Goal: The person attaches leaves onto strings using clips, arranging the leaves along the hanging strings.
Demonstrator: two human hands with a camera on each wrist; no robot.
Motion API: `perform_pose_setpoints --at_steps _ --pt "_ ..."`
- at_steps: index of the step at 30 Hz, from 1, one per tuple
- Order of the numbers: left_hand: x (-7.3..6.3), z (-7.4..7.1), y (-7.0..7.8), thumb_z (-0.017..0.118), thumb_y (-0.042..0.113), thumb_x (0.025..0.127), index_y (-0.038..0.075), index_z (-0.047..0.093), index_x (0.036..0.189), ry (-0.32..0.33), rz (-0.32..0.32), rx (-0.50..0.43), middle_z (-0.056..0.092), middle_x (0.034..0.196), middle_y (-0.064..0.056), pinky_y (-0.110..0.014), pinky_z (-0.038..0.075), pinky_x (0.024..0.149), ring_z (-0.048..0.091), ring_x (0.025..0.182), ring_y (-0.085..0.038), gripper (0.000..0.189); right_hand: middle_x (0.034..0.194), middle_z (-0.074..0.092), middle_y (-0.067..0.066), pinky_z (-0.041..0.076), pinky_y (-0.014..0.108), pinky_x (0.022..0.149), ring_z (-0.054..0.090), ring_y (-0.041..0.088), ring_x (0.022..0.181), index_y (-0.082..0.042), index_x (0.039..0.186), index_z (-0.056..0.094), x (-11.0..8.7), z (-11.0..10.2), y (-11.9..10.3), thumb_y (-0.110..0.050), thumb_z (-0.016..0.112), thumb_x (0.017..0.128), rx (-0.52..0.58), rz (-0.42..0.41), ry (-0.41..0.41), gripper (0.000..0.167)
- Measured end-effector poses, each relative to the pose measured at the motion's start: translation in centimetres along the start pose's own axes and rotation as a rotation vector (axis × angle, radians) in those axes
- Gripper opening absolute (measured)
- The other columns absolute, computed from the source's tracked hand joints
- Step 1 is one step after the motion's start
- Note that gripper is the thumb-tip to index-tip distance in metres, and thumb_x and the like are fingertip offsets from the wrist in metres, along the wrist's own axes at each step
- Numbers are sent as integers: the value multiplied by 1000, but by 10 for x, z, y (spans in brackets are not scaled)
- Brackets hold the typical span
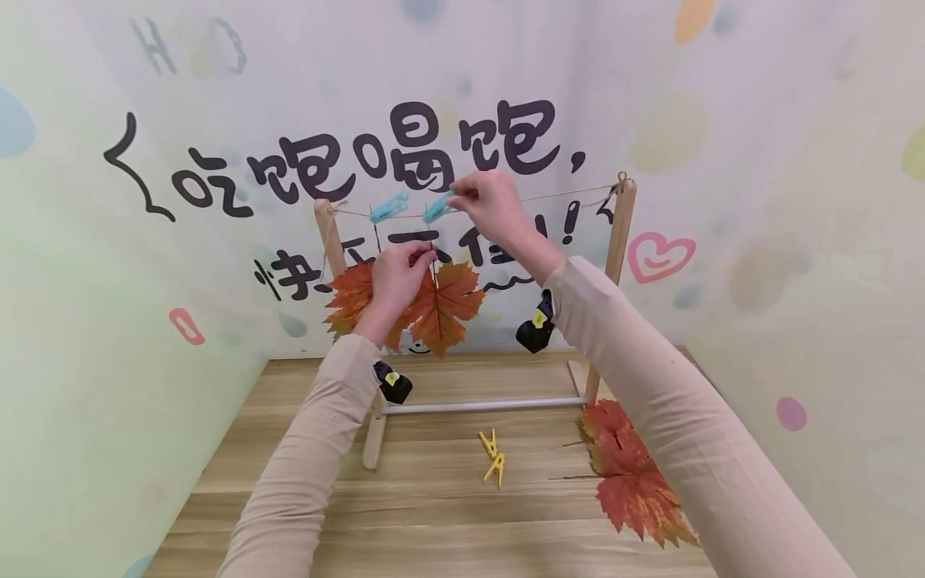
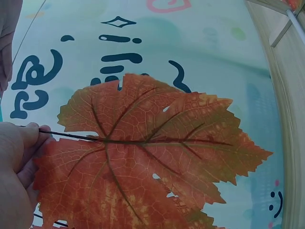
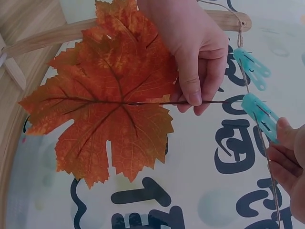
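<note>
At the left, the wooden frame [image 1: 331,234], set toward the desk's [image 1: 433,530] back edge, holds the rough string [image 1: 564,195] taut, presumably so things can hang clear. A rear leaf [image 1: 350,293], orange and jagged, hangs from the first peg [image 1: 389,207], blue and smooth. My left hand [image 1: 397,277] pinches the thin dark stem of the front leaf [image 1: 446,305], likely to keep it steady below the string; its veined blade looks like printed cloth. My right hand [image 1: 495,210], apart from my left, pinches the tail of the second peg [image 1: 438,207], where the stem meets the string; I can't tell how firmly it bites. Two yellow pegs [image 1: 496,468] lie mid-desk, and red leaves [image 1: 636,490] overlap by the right edge.
</note>
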State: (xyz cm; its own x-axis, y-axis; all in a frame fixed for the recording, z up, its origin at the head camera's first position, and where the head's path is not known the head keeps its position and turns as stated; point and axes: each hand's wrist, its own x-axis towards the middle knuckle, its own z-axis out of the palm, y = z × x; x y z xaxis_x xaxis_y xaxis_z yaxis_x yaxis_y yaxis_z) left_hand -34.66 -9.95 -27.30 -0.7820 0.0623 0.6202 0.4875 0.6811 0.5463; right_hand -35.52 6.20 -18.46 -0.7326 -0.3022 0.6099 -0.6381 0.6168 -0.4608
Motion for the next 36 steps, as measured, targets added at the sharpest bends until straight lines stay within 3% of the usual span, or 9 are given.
perform_pose_setpoints --at_steps 6,12,22,29,36 --pt "-1 0 2 61 18 87 5 70 97 6 7 2 69 93 -9 -35 48 75 65 83 -20 18 99 67 13 48 27 71 63 19 85 2 108 65 -2 0 1 -14 62 86 -15 21 -19 28" --pt "-2 0 4 61 18 87 6 70 98 1 -5 -1 69 92 -9 -35 48 74 64 81 -21 19 112 63 12 45 31 86 58 20 102 0 115 61 -8 -3 3 -19 61 87 1 38 -32 35" --pt "-5 -1 1 64 24 85 9 71 98 33 -19 49 70 91 -6 -35 46 72 64 80 -19 21 120 58 13 41 29 93 53 21 110 -1 122 56 -26 -16 6 -21 65 85 4 -38 -2 43" --pt "-8 -8 6 67 23 83 8 69 97 107 -19 37 70 90 -5 -33 44 63 63 78 -19 21 117 59 16 42 32 93 55 24 107 3 119 57 -41 -23 12 -17 67 82 13 -95 -13 43" --pt "-15 -14 11 67 18 82 4 70 90 185 69 -82 69 85 -8 -30 51 66 63 75 -18 16 114 60 16 42 37 91 56 27 102 2 118 57 -66 -29 22 -15 68 81 22 -122 -45 42"
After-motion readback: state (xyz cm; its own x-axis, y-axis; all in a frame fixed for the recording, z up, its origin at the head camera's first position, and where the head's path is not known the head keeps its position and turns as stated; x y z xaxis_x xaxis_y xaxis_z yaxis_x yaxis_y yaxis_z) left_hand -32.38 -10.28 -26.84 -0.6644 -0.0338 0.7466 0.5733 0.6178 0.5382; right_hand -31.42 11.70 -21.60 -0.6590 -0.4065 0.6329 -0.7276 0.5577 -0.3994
